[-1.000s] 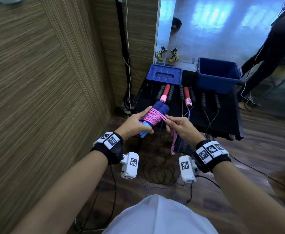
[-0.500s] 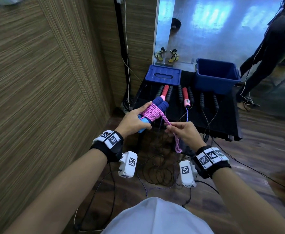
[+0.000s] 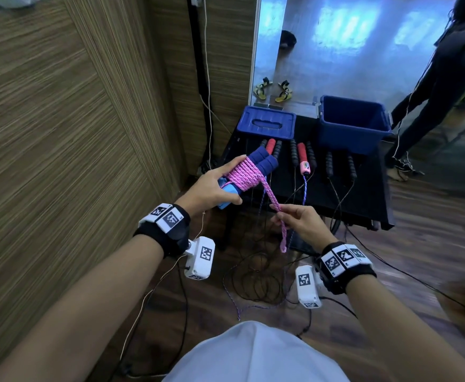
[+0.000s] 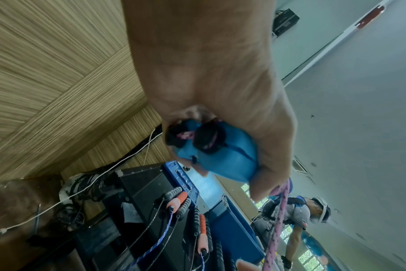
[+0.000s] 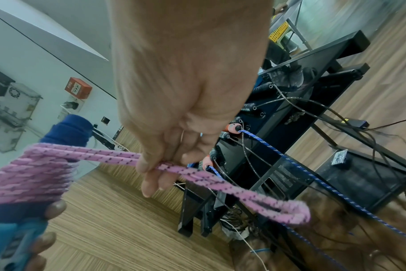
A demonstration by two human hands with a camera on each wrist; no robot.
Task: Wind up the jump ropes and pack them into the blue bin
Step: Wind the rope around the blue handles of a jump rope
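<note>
1. The left hand (image 3: 212, 186) is clamped around the paired blue handles (image 3: 261, 161) of a jump rope, holding them side by side so that they act as a spool for the cord

2. The pink rope (image 3: 242, 175) is coiled many times around the middle of those handles; the thumb lies over the lower, lighter blue ends, and that seems to keep the two handles from splaying

3. The right hand (image 3: 300, 221) pinches the doubled tail of the pink rope between thumb and fingertips, a little below and to the right of the bundle; the end loop (image 5: 290, 212) hangs free past the fingers

4. The tail runs taut from the coil to the pinch, probably so the turns stay tight while the end is wound on or tucked in

5. Judged from the short length left over, the winding of this rope is close to done; it is held in the air in front of the counter (image 3: 363, 194), not yet packed

6. The blue bin (image 3: 352, 125) stands open at the far right of the counter, and I see no rope inside it; its lid (image 3: 267, 125) lies apart to the left

7. More jump ropes (image 3: 305, 158) lie in a row with their handles on the counter between lid and bin, cords trailing over the near edge to the floor, still unwound
</note>
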